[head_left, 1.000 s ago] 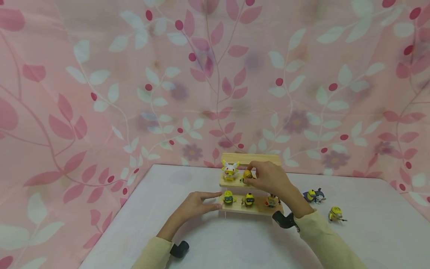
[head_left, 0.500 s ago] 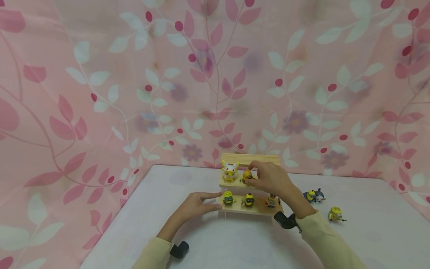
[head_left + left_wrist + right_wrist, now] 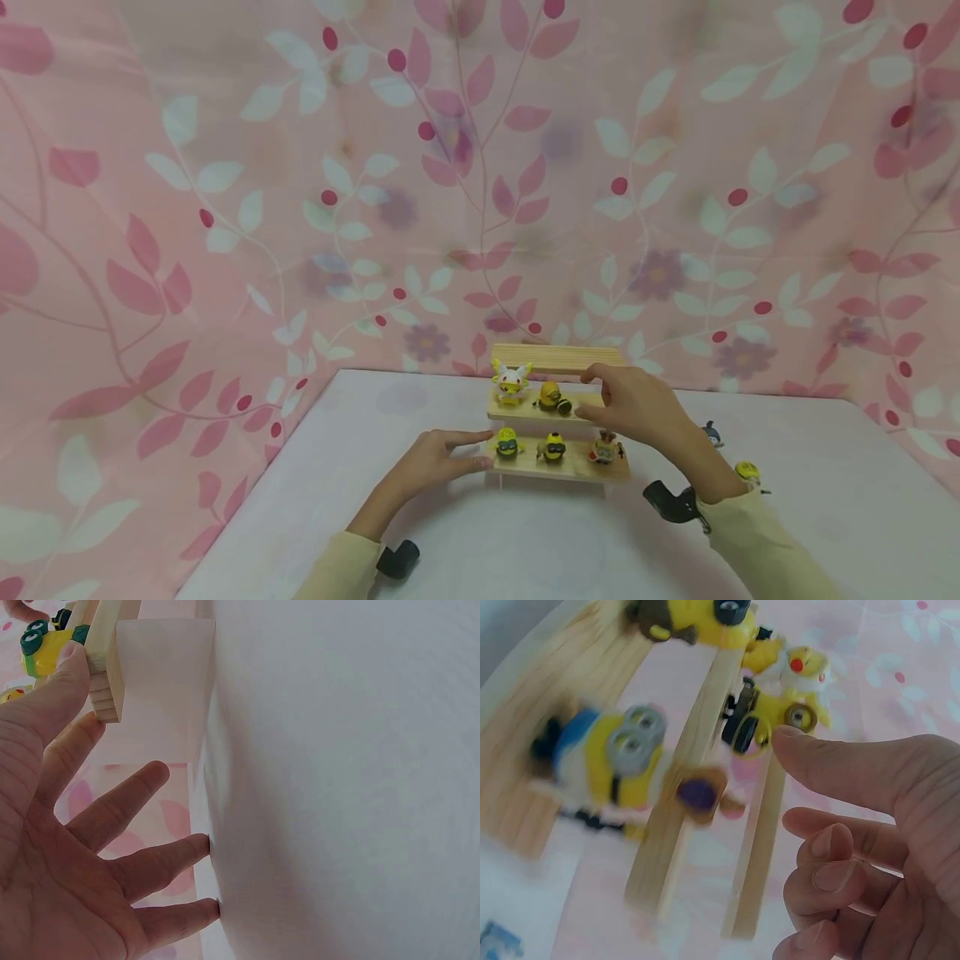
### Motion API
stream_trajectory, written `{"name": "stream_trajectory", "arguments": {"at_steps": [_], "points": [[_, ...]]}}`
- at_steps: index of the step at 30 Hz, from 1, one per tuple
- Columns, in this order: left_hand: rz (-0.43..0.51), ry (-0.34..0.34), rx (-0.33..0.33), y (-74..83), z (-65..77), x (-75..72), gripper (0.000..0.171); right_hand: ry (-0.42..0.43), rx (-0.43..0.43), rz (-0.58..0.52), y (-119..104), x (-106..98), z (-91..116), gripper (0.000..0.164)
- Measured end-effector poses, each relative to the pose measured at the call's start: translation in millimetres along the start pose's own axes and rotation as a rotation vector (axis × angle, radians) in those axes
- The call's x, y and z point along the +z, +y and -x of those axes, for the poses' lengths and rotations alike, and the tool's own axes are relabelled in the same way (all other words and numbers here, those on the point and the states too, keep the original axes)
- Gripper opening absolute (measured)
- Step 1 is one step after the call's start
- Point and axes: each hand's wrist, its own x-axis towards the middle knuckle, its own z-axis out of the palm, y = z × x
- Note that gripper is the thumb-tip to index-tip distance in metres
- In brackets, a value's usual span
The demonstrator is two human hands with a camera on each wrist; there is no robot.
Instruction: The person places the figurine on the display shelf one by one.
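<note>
A tiered wooden display stand [image 3: 585, 460] with clear side panels stands on the table. My left hand [image 3: 435, 458] holds its lower shelf at the left end between thumb and index finger; the other fingers spread toward the white cloth. On the middle shelf, a yellow minion figurine [image 3: 551, 397] with a round black part sits beside a white-eared yellow figurine [image 3: 512, 383]. My right hand [image 3: 637, 404] hovers just right of that minion, thumb and index apart, nothing between them. The lower shelf bears a goggled figurine [image 3: 507, 442], another minion figurine [image 3: 554, 447] and a crowned one [image 3: 603, 449].
Right of the stand, a yellow figurine [image 3: 747, 472] and a dark-haired figurine [image 3: 710, 433] lie on the white table [image 3: 525, 542], partly hidden behind my right arm. The stand's top shelf [image 3: 555, 357] is at the back, before a pink floral curtain [image 3: 480, 208].
My right hand has let go of the minion figurine on the middle shelf and moved right, away from it. The figurine stays there. My left hand keeps its place.
</note>
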Motion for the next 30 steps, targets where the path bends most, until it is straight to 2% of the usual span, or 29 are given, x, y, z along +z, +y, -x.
{"name": "stream_trajectory", "arguments": {"at_steps": [11, 19, 30], "points": [[0.000, -0.004, 0.007, 0.6, -1.6, -0.1, 0.049, 0.074, 0.017, 0.024, 28, -10, 28, 0.039], [-0.009, 0.006, 0.019, 0.2, -1.6, 1.0, 0.049, 0.091, 0.018, 0.047, 45, -14, 45, 0.039], [-0.017, 0.007, 0.026, -0.7, -1.3, 0.9, 0.050, 0.083, 0.068, 0.065, 65, -14, 67, 0.039]]}}
